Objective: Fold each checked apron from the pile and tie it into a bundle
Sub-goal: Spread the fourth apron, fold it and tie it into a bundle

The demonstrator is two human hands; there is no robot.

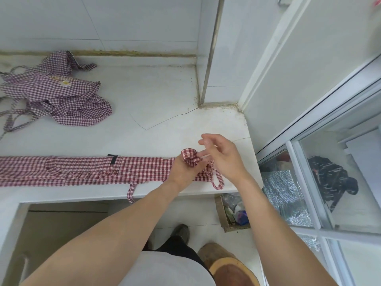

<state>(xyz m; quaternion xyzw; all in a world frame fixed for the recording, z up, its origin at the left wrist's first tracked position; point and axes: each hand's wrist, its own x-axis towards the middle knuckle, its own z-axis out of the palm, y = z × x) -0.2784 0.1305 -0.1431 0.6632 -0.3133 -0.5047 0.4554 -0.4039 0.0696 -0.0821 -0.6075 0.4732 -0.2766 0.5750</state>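
Note:
A red-and-white checked apron lies folded into a long narrow strip along the front edge of the white counter. At its right end, my left hand has an apron strap wound in loops around its fingers. My right hand hovers just right of the loops with its fingers spread, fingertips touching the wound strap. More strap trails in a loop under my right wrist. A pile of purple-checked aprons lies crumpled at the counter's back left.
One strap end hangs over the counter's front edge. A tiled wall and a corner post bound the counter at the back. A glass sliding door stands to the right. A cardboard box and a wooden block sit on the floor.

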